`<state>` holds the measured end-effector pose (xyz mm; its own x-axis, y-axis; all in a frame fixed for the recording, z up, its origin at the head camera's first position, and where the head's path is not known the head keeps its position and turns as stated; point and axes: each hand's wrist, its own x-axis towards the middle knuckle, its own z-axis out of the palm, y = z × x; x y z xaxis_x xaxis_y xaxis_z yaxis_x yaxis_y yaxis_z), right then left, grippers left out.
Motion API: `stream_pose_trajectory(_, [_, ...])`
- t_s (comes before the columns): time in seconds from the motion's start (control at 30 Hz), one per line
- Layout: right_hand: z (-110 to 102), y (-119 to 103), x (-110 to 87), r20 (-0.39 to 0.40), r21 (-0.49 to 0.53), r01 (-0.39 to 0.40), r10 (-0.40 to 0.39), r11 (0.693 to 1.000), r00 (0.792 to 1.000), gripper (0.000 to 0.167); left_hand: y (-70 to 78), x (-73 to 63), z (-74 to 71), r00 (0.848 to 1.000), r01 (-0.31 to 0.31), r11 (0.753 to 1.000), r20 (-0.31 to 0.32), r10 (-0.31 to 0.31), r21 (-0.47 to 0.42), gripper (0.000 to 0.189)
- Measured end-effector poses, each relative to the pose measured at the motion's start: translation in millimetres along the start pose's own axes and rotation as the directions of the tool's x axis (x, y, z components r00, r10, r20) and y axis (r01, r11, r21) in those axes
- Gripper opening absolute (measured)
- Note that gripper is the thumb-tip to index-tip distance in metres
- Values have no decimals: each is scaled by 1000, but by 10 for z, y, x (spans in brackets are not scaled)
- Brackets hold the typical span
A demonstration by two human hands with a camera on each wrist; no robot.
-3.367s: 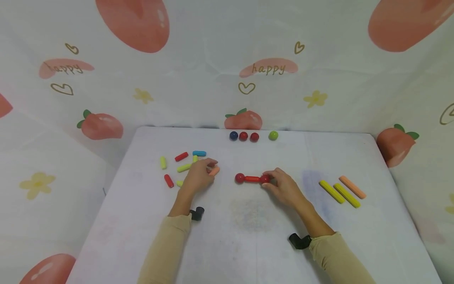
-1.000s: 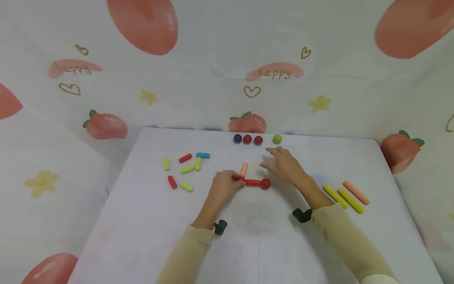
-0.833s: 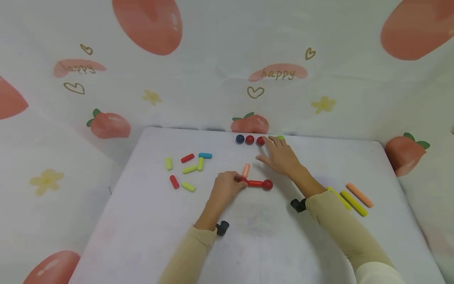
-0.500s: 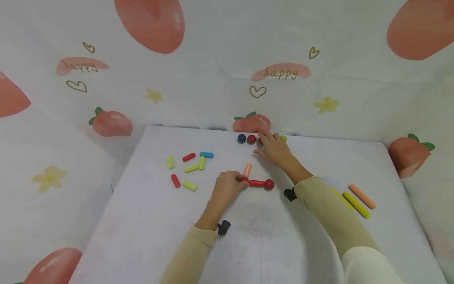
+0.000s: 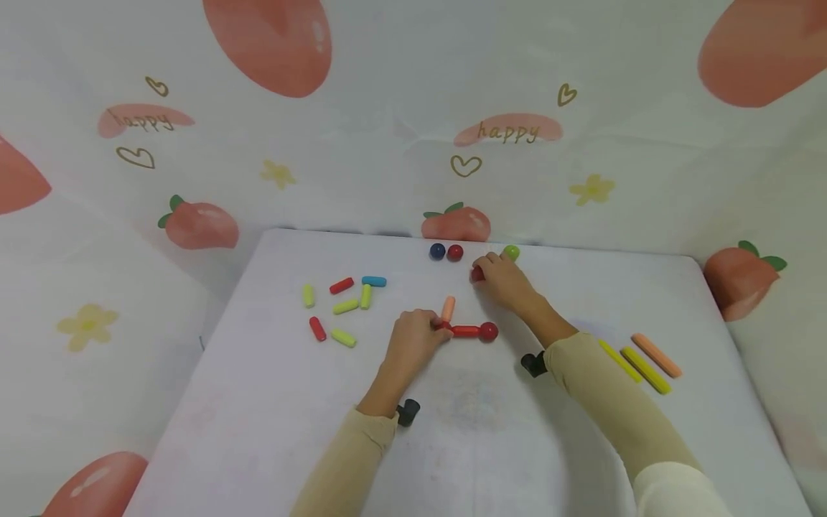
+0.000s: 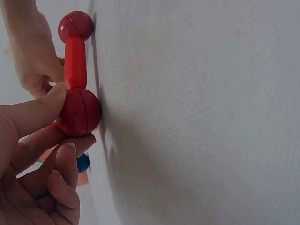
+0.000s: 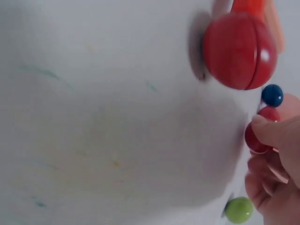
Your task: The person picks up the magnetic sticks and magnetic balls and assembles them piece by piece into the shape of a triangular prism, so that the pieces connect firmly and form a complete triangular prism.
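My left hand (image 5: 411, 343) pinches a shiny red ball (image 6: 80, 112) between thumb and fingers. A short red rod (image 5: 465, 331) runs rightward from this ball to a second red ball (image 5: 488, 331), lying on the table. A short peach-coloured rod (image 5: 449, 309) points away from the gripped ball toward the back. Behind and to the right, my right hand (image 5: 507, 281) holds another red ball (image 7: 255, 138) with thumb and fingertips, just in front of the back row. In the head view its fingers partly hide this ball.
Along the table's back edge sit a dark blue ball (image 5: 437, 251), a red ball (image 5: 455, 253) and a green ball (image 5: 512, 252). Several short rods, such as a blue one (image 5: 374, 281), lie at left. Long yellow rods (image 5: 646, 370) and a long peach rod (image 5: 656, 355) lie at right.
The left hand brought the peach rod to the left red ball and stays there. The right hand left the other end ball, reached to the back row and drew a red ball forward.
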<state>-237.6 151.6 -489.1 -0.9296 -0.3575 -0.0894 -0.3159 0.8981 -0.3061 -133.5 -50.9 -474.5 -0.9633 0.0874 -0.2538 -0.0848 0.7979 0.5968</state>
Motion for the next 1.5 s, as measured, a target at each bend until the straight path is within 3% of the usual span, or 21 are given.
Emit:
stream_pose_trajectory(0.2, [-21,-62,-142,95,267,-71,47,961,994,45,2,-5,-7,1000,6,1000,15,-6,-10,22])
stream_pose_trajectory(0.37, [-47,-136,-223,114,354,-67,28,933,993,47,-9,5,6,1000,-23,1000,-13,23,11,22])
stream_pose_trajectory(0.53, [-51,-194,-276,110,378,-51,9,924,994,46,-10,14,26,999,-48,999,-22,48,8,21])
stream_pose_trajectory(0.77, [-29,-248,-298,110,397,-17,-29,918,994,47,8,-6,10,1000,-25,1000,-4,25,-13,23])
stream_pose_trajectory(1.27, [-35,-125,-324,109,390,73,-124,918,986,46,10,-24,35,996,-82,995,-36,84,53,27])
stream_pose_trajectory(1.5, [-46,-13,-415,90,362,32,-69,932,994,44,-30,25,65,984,-82,989,-146,99,121,46])
